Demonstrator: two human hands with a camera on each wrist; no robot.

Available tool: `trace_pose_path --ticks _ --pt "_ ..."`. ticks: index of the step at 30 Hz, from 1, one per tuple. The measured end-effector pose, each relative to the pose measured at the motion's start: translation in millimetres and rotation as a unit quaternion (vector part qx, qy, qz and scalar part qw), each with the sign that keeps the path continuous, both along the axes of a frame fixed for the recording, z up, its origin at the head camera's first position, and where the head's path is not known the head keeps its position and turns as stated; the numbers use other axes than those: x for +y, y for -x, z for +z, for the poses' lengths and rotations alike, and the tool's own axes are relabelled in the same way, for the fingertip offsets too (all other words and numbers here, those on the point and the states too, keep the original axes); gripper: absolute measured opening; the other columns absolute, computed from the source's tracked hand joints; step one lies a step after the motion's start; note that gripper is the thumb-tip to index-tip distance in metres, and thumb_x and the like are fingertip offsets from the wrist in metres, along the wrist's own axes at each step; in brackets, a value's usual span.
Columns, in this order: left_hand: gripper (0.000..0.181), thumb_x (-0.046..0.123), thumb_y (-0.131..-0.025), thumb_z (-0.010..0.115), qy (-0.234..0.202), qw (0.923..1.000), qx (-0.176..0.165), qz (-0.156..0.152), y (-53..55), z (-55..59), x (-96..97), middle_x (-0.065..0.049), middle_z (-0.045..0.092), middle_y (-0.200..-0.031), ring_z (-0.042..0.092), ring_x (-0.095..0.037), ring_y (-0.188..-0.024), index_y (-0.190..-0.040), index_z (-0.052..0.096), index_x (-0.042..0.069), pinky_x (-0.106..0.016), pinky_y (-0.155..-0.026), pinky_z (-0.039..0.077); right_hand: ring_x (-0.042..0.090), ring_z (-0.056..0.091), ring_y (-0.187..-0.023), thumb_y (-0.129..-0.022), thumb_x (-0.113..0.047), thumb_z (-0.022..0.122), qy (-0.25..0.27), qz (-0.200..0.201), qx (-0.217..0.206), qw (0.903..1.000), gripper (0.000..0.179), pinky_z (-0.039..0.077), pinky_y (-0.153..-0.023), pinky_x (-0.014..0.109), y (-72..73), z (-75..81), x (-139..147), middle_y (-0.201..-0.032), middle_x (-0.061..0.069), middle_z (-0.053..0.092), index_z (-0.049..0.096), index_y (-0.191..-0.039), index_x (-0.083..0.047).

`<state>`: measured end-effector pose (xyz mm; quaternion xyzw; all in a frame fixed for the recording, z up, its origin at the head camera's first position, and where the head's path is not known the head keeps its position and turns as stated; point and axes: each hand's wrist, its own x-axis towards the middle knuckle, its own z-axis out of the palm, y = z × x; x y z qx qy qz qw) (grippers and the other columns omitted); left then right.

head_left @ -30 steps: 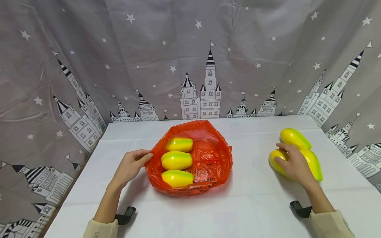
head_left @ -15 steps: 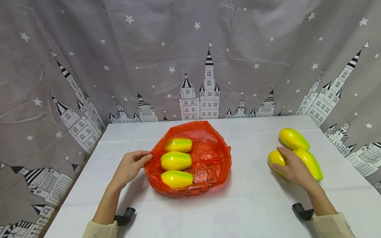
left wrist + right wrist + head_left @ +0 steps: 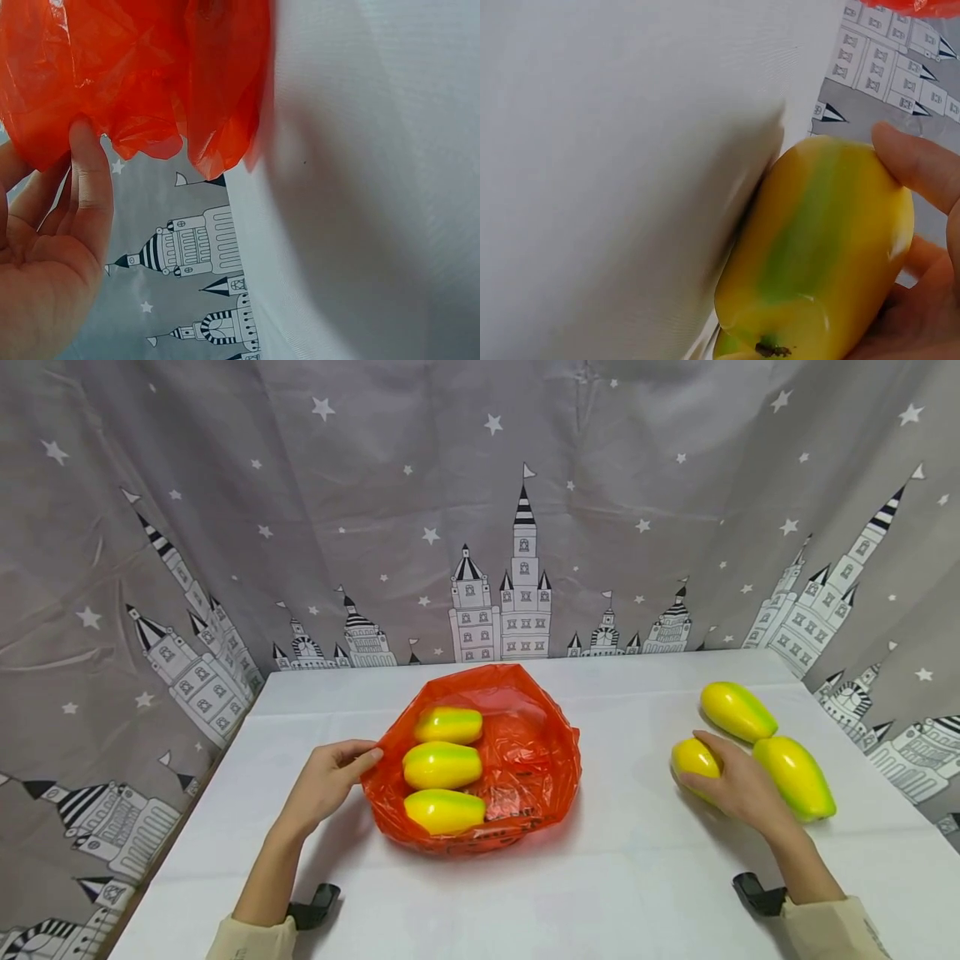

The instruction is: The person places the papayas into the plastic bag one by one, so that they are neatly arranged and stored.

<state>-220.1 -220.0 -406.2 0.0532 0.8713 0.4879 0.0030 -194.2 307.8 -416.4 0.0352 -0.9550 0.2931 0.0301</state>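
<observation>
My left hand (image 3: pixel 324 785) pinches the left rim of an open red plastic bag (image 3: pixel 528 760) between thumb and fingers. The left wrist view shows the thumb pressed to the thin film (image 3: pixel 112 90). Inside the bag, three yellow-green papayas (image 3: pixel 442 766) lie in a row on its left side. Over on the right, my right hand (image 3: pixel 742 781) grips another papaya (image 3: pixel 693 758) from its right side. That papaya (image 3: pixel 817 232) has its dark stem end facing the camera in the right wrist view, with thumb and fingers around its far side.
Two more papayas lie just beyond and to the right of my right hand, an upper one (image 3: pixel 738 712) and a lower one (image 3: pixel 795 778). A white cloth (image 3: pixel 622 877) covers the table. The grey castle-print curtain (image 3: pixel 375 485) stands along its back and sides.
My right hand has closed around the nearest left papaya. The lower right papaya has shifted to the right, away from it. My left hand still holds the bag's rim.
</observation>
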Motion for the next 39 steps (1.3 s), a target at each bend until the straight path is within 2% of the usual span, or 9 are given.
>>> trace_pose_path --ticks 5,14,20,28,39 --pt "0.037 0.024 -0.101 0.058 -0.002 1.0 0.001 -0.001 -0.4 0.1 -0.3 -0.017 0.068 -0.111 0.064 -0.028 -0.096 -0.121 0.066 -0.006 -0.033 -0.083 0.056 0.046 0.051 -0.106 -0.088 -0.03 0.073 0.0 -0.015 -0.018 0.9997 0.083 0.042 -0.087 0.061 -0.8 -0.2 1.4 -0.135 0.039 0.044 0.032 -0.143 0.015" --pt "0.038 0.024 -0.101 0.058 -0.006 1.0 0.001 -0.001 -2.2 1.5 -1.1 -0.018 0.068 -0.111 0.064 -0.027 -0.095 -0.12 0.065 -0.007 -0.032 -0.083 0.056 0.048 0.05 -0.11 -0.088 -0.03 0.075 -0.015 0.006 0.003 0.9999 0.079 0.04 -0.091 0.062 0.3 -1.8 1.8 -0.133 0.039 0.046 0.037 -0.14 0.016" --pt "0.036 0.023 -0.101 0.058 -0.009 1.0 -0.002 0.0 -2.0 0.9 -1.3 -0.017 0.069 -0.11 0.064 -0.027 -0.095 -0.12 0.066 -0.006 -0.029 -0.081 0.056 0.05 0.05 -0.113 -0.09 -0.034 0.073 -0.02 0.005 0.001 0.9998 0.08 0.04 -0.091 0.064 -1.9 -1.0 1.9 -0.135 0.039 0.045 0.036 -0.143 0.013" --pt "0.036 0.024 -0.101 0.057 -0.002 1.0 0.0 -0.001 -1.0 0.6 -1.5 -0.017 0.069 -0.11 0.064 -0.027 -0.096 -0.12 0.066 -0.005 -0.033 -0.083 0.056 0.051 0.05 -0.112 -0.09 -0.038 0.072 -0.026 0.003 0.001 0.9997 0.082 0.041 -0.09 0.065 -2.2 -2.3 4.2 -0.133 0.04 0.046 0.037 -0.143 0.013" --pt "0.036 0.023 -0.101 0.058 -0.006 1.0 0.003 -0.004 -1.8 2.3 -0.7 -0.017 0.069 -0.109 0.065 -0.027 -0.095 -0.12 0.066 -0.006 -0.031 -0.082 0.057 0.05 0.05 -0.113 -0.091 -0.039 0.07 -0.017 -0.002 -0.007 0.9998 0.082 0.04 -0.091 0.066 -4.2 -2.2 5.0 -0.134 0.039 0.046 0.035 -0.144 0.012"
